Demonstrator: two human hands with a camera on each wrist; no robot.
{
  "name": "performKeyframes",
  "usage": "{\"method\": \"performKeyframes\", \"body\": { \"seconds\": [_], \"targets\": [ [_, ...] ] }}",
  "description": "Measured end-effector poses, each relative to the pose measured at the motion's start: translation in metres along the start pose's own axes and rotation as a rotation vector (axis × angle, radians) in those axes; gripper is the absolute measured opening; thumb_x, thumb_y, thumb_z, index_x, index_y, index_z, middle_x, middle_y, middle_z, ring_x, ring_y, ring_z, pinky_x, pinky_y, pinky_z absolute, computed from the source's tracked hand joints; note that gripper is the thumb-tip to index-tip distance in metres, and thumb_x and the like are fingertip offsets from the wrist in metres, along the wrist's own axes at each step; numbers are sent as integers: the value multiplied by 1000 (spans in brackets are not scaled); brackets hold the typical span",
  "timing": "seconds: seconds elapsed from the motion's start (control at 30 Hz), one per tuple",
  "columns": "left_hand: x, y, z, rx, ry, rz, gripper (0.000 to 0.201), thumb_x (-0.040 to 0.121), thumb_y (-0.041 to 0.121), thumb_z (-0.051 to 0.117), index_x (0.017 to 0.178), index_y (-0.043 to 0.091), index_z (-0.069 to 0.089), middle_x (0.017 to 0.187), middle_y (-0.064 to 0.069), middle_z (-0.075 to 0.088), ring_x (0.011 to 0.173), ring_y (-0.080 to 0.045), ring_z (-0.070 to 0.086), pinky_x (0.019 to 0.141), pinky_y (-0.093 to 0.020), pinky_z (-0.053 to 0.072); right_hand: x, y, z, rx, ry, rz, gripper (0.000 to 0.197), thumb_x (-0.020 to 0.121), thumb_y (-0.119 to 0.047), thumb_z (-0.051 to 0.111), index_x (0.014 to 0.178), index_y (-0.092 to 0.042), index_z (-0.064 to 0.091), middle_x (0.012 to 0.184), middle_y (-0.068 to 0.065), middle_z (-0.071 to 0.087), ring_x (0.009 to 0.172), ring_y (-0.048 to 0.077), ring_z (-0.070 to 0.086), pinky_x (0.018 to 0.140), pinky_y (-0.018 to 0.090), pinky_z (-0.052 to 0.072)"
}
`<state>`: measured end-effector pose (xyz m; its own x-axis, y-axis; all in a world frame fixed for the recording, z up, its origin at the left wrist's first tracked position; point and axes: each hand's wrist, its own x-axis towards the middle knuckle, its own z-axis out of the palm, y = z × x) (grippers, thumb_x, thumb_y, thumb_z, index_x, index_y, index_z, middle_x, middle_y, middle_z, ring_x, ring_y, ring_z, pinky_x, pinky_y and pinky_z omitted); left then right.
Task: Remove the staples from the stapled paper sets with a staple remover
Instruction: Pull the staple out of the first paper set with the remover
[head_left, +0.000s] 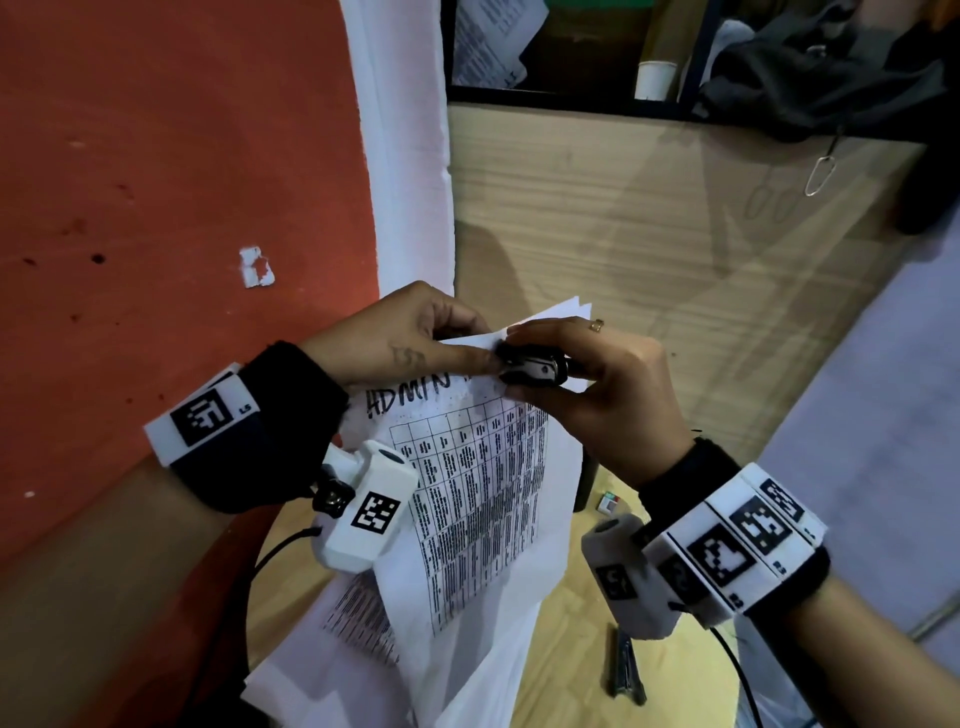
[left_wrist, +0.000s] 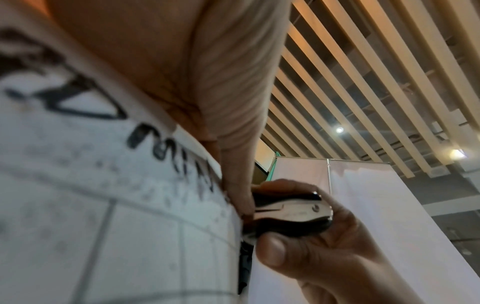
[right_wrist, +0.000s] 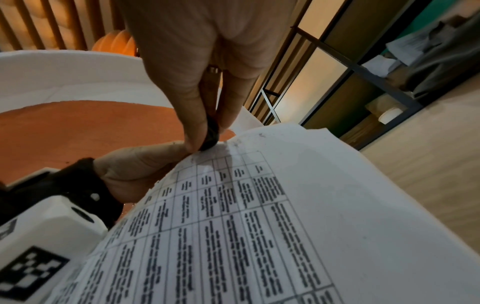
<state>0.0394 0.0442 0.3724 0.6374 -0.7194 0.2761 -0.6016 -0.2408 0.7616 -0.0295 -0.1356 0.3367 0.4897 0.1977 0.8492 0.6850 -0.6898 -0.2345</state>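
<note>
A stapled paper set (head_left: 483, 499) with a printed table and a handwritten heading hangs in the air in front of me. My left hand (head_left: 410, 338) pinches its top edge near the corner. My right hand (head_left: 582, 374) grips a black and silver staple remover (head_left: 535, 366), squeezed between thumb and fingers, with its tip against the paper's top edge beside my left fingertips. The left wrist view has the staple remover (left_wrist: 288, 214) right at the sheet's edge (left_wrist: 130, 205). From the right wrist, the remover's black tip (right_wrist: 210, 135) meets the paper (right_wrist: 259, 216). The staple itself is hidden.
More printed sheets (head_left: 358, 623) lie on the wooden table (head_left: 571, 649) below. A dark stapler (head_left: 626, 667) and a small box (head_left: 609, 503) rest on the table. A red wall (head_left: 182, 208) is left, a wooden partition (head_left: 649, 234) ahead, with shelves and a cup (head_left: 655, 79) above.
</note>
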Motion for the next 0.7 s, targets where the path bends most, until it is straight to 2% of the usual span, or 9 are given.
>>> {"method": "performKeyframes", "body": {
  "seconds": [0.1, 0.23, 0.27, 0.33, 0.43, 0.47, 0.53, 0.6, 0.7],
  "targets": [
    [0, -1, 2, -30, 26, 7, 17, 77, 21, 69, 88, 8, 71, 84, -17, 69, 72, -12, 55, 65, -21, 42, -2, -1, -1, 95, 11, 54, 32, 66, -12, 79, 97, -7, 70, 90, -6, 66, 84, 8, 63, 72, 16, 54],
    [1, 0, 4, -90, 46, 35, 18, 74, 25, 72, 85, 10, 71, 79, -11, 66, 71, -11, 54, 64, -18, 41, -2, -4, -3, 318, 29, 209, 37, 62, -15, 79, 97, -21, 66, 91, -6, 69, 84, 8, 67, 75, 22, 56],
    [0, 0, 4, -104, 44, 43, 14, 75, 21, 72, 83, 10, 71, 77, -8, 67, 69, -8, 55, 63, -15, 41, -2, -3, -3, 373, 34, 247, 38, 61, -15, 79, 96, -23, 67, 92, -5, 70, 85, 11, 69, 76, 23, 55],
    [0, 2, 5, -134, 34, 51, 3, 79, 9, 68, 80, 12, 70, 67, 8, 67, 61, 2, 55, 60, -8, 40, -3, -2, -3, 455, 36, 300, 38, 59, -14, 80, 94, -24, 68, 93, -1, 72, 87, 17, 70, 79, 28, 55],
    [1, -2, 6, -164, 44, 56, 17, 82, -4, 62, 77, 12, 67, 57, 15, 65, 55, 7, 55, 56, -5, 38, -4, 1, -3, 542, 27, 322, 44, 54, -23, 86, 95, -22, 70, 94, 2, 73, 89, 21, 69, 82, 38, 56],
    [0, -2, 7, -168, 48, 55, 17, 82, -4, 63, 77, 11, 67, 57, 15, 65, 55, 7, 56, 56, -5, 39, -4, 0, -4, 580, 21, 331, 45, 54, -25, 87, 95, -19, 70, 93, 2, 73, 89, 22, 69, 82, 40, 56],
    [0, -3, 9, -182, 60, 57, 9, 80, 1, 69, 76, 10, 69, 61, 10, 67, 58, 4, 57, 58, -8, 41, -3, 0, -4, 667, 11, 363, 44, 53, -14, 85, 95, -12, 69, 91, 2, 73, 88, 21, 69, 82, 40, 56],
    [0, -3, 12, -195, 96, 53, 3, 73, 13, 70, 75, 10, 70, 69, 1, 68, 63, -3, 58, 62, -14, 44, -2, -1, -5, 717, 3, 388, 43, 55, 1, 80, 95, -7, 67, 87, -1, 73, 84, 16, 69, 79, 31, 56],
    [3, -5, 16, -178, 149, 53, 9, 70, 18, 66, 74, 11, 70, 75, -10, 63, 68, -10, 55, 65, -23, 42, -2, -3, -7, 729, 14, 400, 41, 54, 1, 75, 94, -7, 66, 82, -5, 73, 80, 10, 68, 73, 21, 54]
  ]
}}
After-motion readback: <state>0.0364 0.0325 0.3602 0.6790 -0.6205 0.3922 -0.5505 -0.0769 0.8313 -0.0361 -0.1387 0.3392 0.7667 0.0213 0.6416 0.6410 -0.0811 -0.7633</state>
